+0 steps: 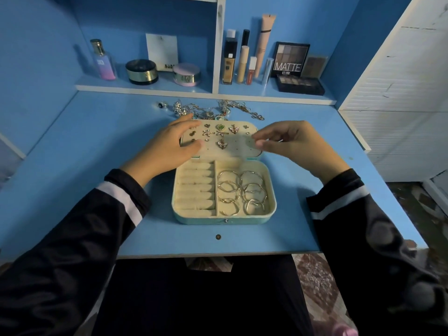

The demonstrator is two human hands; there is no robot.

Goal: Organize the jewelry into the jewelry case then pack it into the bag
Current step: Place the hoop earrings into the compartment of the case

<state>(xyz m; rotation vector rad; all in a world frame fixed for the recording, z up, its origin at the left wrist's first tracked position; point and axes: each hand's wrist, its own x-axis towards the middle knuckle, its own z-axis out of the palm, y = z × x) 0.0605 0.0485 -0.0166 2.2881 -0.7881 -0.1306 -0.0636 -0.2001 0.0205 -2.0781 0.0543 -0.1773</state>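
Note:
An open teal jewelry case [224, 220] lies in the middle of the blue desk. Its cream earring panel [232, 149] stands up at the back with several earrings [221, 133] pinned in it. The base holds ring rolls [195, 190] on the left and several thin bangles [242, 190] on the right. My left hand [167, 144] grips the panel's left edge, thumb on its front. My right hand [291, 141] pinches something tiny, seemingly an earring, at the panel's right edge. Loose chains and rings [213, 112] lie in a heap behind the case. No bag shows.
A single ring [162, 105] lies left of the heap. The shelf [145, 89] behind carries a perfume bottle [103, 60], round jars [141, 71], makeup tubes [242, 61] and eyeshadow palettes [300, 84]. A white cabinet [400, 93] stands on the right. A small knob [218, 236] sits near the desk's front edge.

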